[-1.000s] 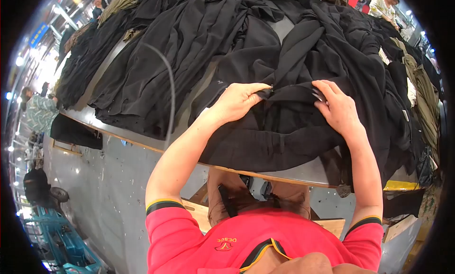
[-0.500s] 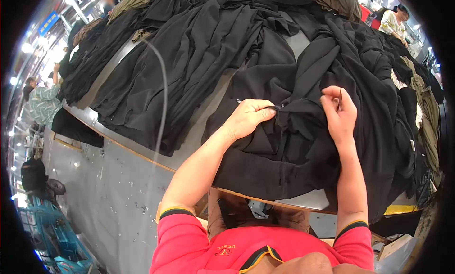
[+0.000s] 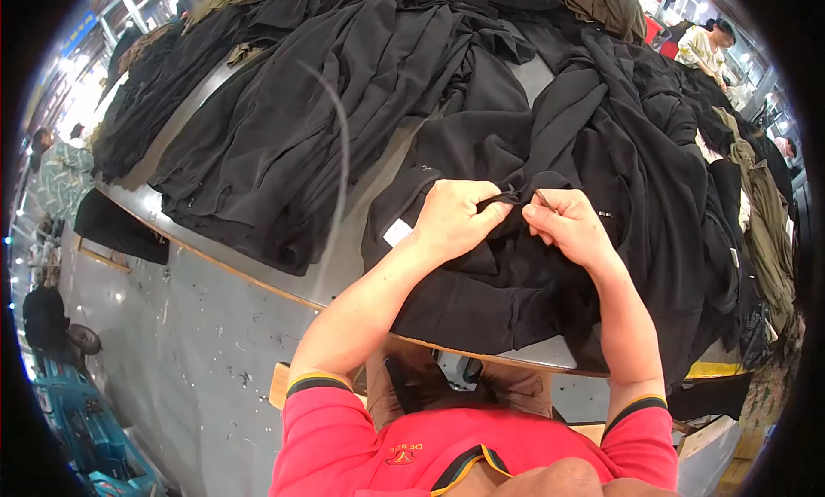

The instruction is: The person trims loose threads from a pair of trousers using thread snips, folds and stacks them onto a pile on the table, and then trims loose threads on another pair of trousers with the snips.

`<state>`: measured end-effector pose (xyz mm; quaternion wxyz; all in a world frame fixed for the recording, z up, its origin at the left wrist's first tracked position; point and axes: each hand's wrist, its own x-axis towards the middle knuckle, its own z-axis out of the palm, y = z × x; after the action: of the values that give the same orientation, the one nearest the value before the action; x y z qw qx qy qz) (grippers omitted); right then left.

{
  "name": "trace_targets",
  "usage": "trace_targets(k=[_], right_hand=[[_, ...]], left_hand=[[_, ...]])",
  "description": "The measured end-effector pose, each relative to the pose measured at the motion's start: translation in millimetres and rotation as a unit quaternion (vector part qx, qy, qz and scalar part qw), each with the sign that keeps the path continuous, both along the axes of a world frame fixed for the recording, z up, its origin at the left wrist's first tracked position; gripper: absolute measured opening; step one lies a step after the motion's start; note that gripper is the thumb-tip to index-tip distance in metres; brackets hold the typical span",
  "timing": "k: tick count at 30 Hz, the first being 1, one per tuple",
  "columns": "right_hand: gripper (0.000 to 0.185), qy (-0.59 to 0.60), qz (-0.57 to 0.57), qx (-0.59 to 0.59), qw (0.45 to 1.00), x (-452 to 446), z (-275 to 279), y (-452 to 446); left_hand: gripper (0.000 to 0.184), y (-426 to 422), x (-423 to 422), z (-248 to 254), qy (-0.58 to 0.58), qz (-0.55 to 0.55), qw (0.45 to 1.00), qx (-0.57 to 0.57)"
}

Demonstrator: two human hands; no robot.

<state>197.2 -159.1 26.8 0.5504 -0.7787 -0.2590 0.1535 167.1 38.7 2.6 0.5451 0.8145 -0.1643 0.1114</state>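
My left hand (image 3: pixel 460 222) is closed in a pinch on the edge of a black garment (image 3: pixel 464 312), which lies spread at the front of the table. Close beside it, my right hand (image 3: pixel 569 226) has its thumb and fingers pressed together at the same edge. Something thin and dark shows at the right fingertips, too small to name. A small metal fastener (image 3: pixel 509 190) appears near the left thumb. On the cloth left of my left wrist is a white label (image 3: pixel 397 232).
Heaps of black garments (image 3: pixel 318 110) cover much of the grey table (image 3: pixel 361 205). Olive clothing (image 3: pixel 760 213) hangs at the right. One person (image 3: pixel 705 46) is at the far right, another (image 3: pixel 60 179) at the left. A teal cart (image 3: pixel 86 428) stands on the floor.
My right hand has come down and left to meet my left hand at the garment edge. The white label has come into view beside my left wrist.
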Motion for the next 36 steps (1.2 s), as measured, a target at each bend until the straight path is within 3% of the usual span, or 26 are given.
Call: trace_targets(k=[3, 5, 7, 8, 9, 13, 16, 19, 22, 27, 33, 36], right_hand=[[0.027, 0.043, -0.001, 0.047, 0.998, -8, 8, -3], [0.026, 0.06, -0.01, 0.074, 0.995, -11, 11, -5], [0.024, 0.055, -0.015, 0.083, 0.995, -13, 10, -8], [0.024, 0.02, -0.014, 0.071, 0.997, -14, 9, -10], [0.024, -0.015, -0.01, 0.058, 0.998, -15, 8, -13], [0.023, -0.09, -0.007, 0.051, 0.995, -23, 13, -15], [0.022, 0.063, -0.061, 0.135, 0.987, -24, 11, -26], [0.022, 0.102, -0.092, 0.24, 0.961, -21, 3, -27], [0.023, 0.11, -0.088, 0.29, 0.947, -25, 7, -23], [0.023, 0.088, -0.086, 0.244, 0.962, -30, 12, -19], [0.024, 0.065, -0.105, 0.22, 0.968, -27, 1, -16], [0.029, 0.07, -0.094, 0.151, 0.981, -30, -5, -24]], left_hand=[[0.023, -5, 0, 2, -0.281, 0.099, 0.949, 0.108], [0.033, -6, -14, 14, -0.328, 0.154, 0.919, 0.153], [0.034, -14, -20, 15, -0.309, 0.082, 0.945, 0.074], [0.032, -22, -31, 15, -0.2, 0.055, 0.978, 0.036], [0.03, -27, -30, 12, -0.172, 0.042, 0.984, 0.036], [0.032, -32, -13, -5, -0.198, 0.046, 0.978, 0.037], [0.034, -30, -15, -6, -0.215, 0.064, 0.973, 0.046], [0.036, -32, -22, -3, -0.253, 0.095, 0.957, 0.11], [0.035, -39, -27, 1, -0.28, 0.059, 0.954, 0.09], [0.022, -54, -13, 3, -0.319, 0.083, 0.93, 0.164], [0.011, -50, 0, -6, -0.29, 0.099, 0.95, 0.067], [0.007, -41, 6, -16, -0.275, 0.101, 0.955, 0.04]])
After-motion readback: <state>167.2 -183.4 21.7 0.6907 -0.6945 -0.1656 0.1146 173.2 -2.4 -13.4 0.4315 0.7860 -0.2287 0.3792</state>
